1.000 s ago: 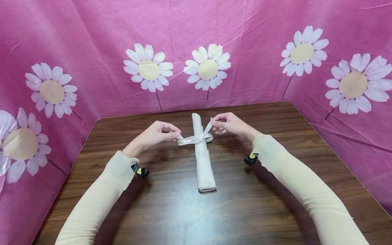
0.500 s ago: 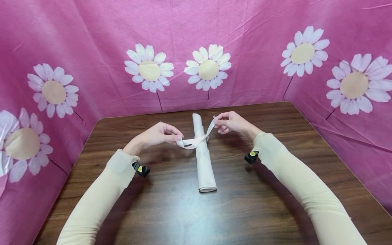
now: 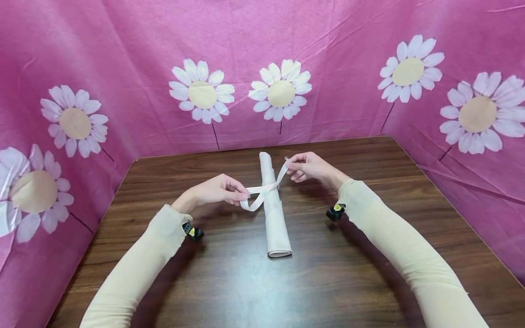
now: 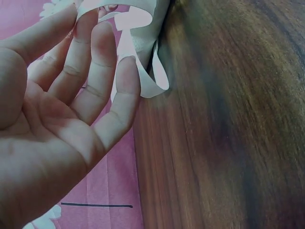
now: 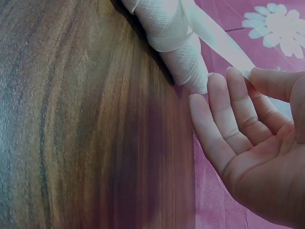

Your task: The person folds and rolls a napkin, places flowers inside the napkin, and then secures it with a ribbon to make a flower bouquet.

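A rolled white cloth (image 3: 277,230) lies lengthwise on the table, with a white ribbon (image 3: 283,172) passed around its middle and crossing on top. Left of the roll, my left hand (image 3: 219,189) pinches the ribbon between thumb and fingertips, and a loop droops below it. On the far right side, my right hand (image 3: 312,166) pinches the other ribbon end, which slants up from the crossing. The right wrist view shows the ribbon band (image 5: 169,44) lying against the cloth roll (image 5: 183,62). In the left wrist view the ribbon loop (image 4: 151,89) hangs past the fingers.
The dark wooden table (image 3: 229,282) has its back edge against a pink curtain (image 3: 135,54) printed with large white flowers. Curtain also hangs along the left and right sides. Small black cameras sit at both wrists (image 3: 193,232).
My left hand has moved toward me and slightly right, holding the ribbon. The ribbon loop that stuck out right of the roll has shrunk, while the left loop hangs lower. The right hand barely shifted.
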A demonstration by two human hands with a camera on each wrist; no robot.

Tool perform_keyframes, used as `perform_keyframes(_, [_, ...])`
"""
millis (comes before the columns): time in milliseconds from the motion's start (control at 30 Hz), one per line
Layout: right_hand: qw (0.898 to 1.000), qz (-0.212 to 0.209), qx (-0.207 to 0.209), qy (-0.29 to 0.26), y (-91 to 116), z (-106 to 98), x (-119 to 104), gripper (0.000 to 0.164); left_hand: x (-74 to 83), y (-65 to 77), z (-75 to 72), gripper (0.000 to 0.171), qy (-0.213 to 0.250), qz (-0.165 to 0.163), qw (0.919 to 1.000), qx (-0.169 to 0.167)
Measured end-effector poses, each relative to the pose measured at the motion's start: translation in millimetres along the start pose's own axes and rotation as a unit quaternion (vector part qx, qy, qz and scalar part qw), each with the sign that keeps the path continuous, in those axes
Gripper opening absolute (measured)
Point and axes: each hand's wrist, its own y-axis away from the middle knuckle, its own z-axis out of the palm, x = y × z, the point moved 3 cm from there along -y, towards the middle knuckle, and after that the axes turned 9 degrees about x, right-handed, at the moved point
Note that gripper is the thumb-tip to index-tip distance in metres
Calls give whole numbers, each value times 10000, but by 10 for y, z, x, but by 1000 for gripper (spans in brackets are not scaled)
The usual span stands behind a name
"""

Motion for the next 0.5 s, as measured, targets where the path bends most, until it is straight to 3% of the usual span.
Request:
perform_keyframes(233, [9995,-75,257,-149,-9,-147,-46,24,-22,19,29,29,-60,-203,9995,-242])
perform_keyframes(500, [9991,138,299,-278,44,-274,10,21,-26,48,8,23,-118,-244,9989,-394])
